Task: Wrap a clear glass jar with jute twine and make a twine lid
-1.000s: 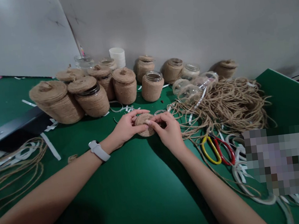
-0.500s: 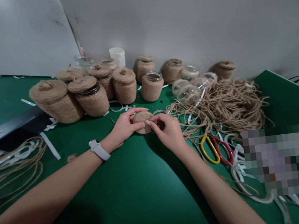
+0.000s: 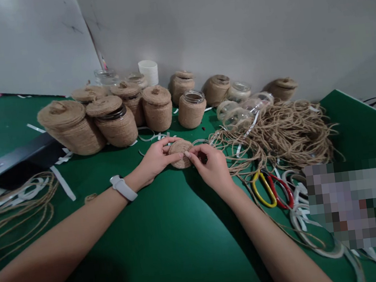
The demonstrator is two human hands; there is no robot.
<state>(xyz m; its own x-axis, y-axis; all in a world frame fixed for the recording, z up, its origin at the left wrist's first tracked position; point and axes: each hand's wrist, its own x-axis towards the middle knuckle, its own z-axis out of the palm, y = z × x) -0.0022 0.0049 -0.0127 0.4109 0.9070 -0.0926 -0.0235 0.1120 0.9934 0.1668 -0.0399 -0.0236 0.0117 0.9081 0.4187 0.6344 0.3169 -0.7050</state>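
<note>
A round jute-rope disc [image 3: 180, 160], coiled in a flat spiral, is between my hands above the green table. My left hand [image 3: 158, 160] holds its left side, thumb across the top and fingers along the far edge. At the disc's right edge, my right hand [image 3: 211, 162] pinches with thumb and forefinger on the coil. Whether a loose rope end sits in that pinch is too small to tell. Behind the disc stands an open jute-wrapped jar [image 3: 192, 112], and to its left is a lidded jute-wrapped jar [image 3: 158, 112].
A heap of jute rope [image 3: 292, 133] lies to the right, near clear plastic domes [image 3: 238, 119]. Scissors [image 3: 273, 190] with yellow and red handles rest beside my right forearm. White tape strips [image 3: 308, 231] curl at the right. A dark metal bar [image 3: 23, 157] lies left; paper cups [image 3: 148, 73] stand behind.
My left fingers have drawn in slightly along the disc's far edge, and the disc has turned or shifted a little. My right hand keeps nearly the same pinch.
</note>
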